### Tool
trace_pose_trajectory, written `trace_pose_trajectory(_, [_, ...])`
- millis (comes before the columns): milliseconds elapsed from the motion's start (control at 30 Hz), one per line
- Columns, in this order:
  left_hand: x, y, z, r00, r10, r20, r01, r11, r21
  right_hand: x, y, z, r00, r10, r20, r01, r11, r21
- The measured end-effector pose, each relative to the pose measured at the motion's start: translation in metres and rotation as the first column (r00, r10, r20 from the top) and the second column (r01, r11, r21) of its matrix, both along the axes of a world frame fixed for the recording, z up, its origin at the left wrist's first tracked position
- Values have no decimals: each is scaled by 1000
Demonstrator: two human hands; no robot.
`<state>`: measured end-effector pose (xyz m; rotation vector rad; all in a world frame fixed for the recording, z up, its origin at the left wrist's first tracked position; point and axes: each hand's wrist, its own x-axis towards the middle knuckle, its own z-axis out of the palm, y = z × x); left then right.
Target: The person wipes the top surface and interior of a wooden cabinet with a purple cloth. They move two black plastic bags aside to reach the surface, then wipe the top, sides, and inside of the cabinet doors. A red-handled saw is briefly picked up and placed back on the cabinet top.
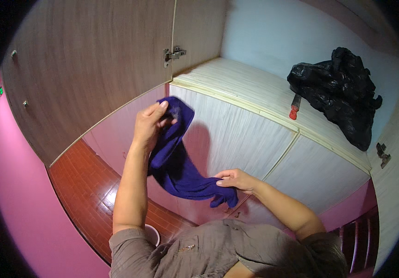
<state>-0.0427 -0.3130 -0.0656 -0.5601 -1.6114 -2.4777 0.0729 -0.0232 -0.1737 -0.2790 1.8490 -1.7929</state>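
Observation:
A dark purple cloth point(182, 170) hangs in a sagging curve between my two hands, in front of the pale cabinet doors. My left hand point(150, 121) pinches its upper end between thumb and fingers, with a folded flap hanging beside the palm. Lower and to the right, my right hand point(236, 180) grips the bunched other end, and a short tail of cloth droops below the fingers. Neither hand touches the cabinet.
A wood-grain cabinet door point(98, 62) stands open on its metal hinge point(174, 55) at left. On the shelf point(234, 80) lie a crumpled black plastic bag point(338, 90) and a red-handled tool point(294, 109), partly under the bag. A round container point(152, 234) stands on the reddish floor point(84, 187).

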Motion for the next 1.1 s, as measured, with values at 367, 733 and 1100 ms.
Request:
trace_pose_trajectory(367, [-26, 116, 26, 323, -180, -929, -551, 763, -339, -15, 6, 3, 953, -297, -54, 288, 948, -135])
trace_pose_trajectory(733, [-81, 4, -35, 482, 149, -863, -867, 226, -445, -39, -28, 13, 958, -288, 7, 282, 931, -231])
trace_pose_trajectory(1100, [-51, 3, 15, 465, 181, -866, -878, 220, -425, -41, -38, 17, 951, -308, -12, 291, 909, -300])
